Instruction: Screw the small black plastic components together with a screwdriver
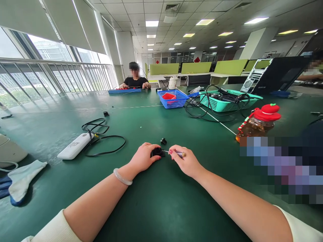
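My left hand [144, 157] is closed around a small black object [156, 153] on the green table; its kind is partly hidden by my fingers. Between the fingers of my right hand [185, 160] is a screwdriver [180, 154], held nearly level. Its thin metal shaft points left, and the tip meets or lies very close to the black object's right side; I cannot tell which. Just beyond my hands lies a small black part [163, 141], apart from both of them.
On the left lie a white power bank-like box [75, 146], a looped black cable [124, 143] and a glove [26, 178]. Farther off stand a blue basket [174, 103] and a green basket [220, 107] with cables. A red-lidded bottle [259, 122] stands right. A person [136, 81] sits opposite.
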### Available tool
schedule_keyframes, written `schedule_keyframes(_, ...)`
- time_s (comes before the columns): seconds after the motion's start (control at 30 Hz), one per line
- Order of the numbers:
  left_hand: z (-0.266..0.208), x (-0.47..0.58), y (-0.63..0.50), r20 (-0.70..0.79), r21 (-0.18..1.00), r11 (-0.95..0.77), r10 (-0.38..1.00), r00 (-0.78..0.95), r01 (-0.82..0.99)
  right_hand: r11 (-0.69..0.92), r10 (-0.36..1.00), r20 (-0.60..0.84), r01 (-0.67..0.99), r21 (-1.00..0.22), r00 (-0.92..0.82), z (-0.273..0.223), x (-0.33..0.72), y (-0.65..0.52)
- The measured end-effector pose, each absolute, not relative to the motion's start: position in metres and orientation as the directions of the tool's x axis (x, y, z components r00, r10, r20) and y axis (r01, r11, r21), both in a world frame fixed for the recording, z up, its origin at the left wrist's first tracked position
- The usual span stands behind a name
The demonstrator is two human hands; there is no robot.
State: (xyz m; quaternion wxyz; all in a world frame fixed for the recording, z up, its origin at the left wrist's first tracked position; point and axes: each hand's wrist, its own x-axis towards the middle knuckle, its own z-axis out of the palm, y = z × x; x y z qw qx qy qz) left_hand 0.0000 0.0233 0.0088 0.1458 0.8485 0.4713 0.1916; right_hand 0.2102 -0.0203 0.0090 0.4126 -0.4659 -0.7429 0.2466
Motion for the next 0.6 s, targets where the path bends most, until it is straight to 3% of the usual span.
schedule_keyframes(0.2,0.0086,-0.0009,0.0234,0.191,0.424,-0.524,0.849,0.492,0.739,0.571,0.801,0.564,0.543,-0.616,-0.202,0.0122,0.2111,-0.0264)
schedule_keyframes(0.6,0.0092,-0.0060,0.0250,0.167,0.430,-0.538,0.836,0.522,0.725,0.525,0.848,0.469,0.506,-0.684,-0.245,0.0143,0.2189,-0.0301)
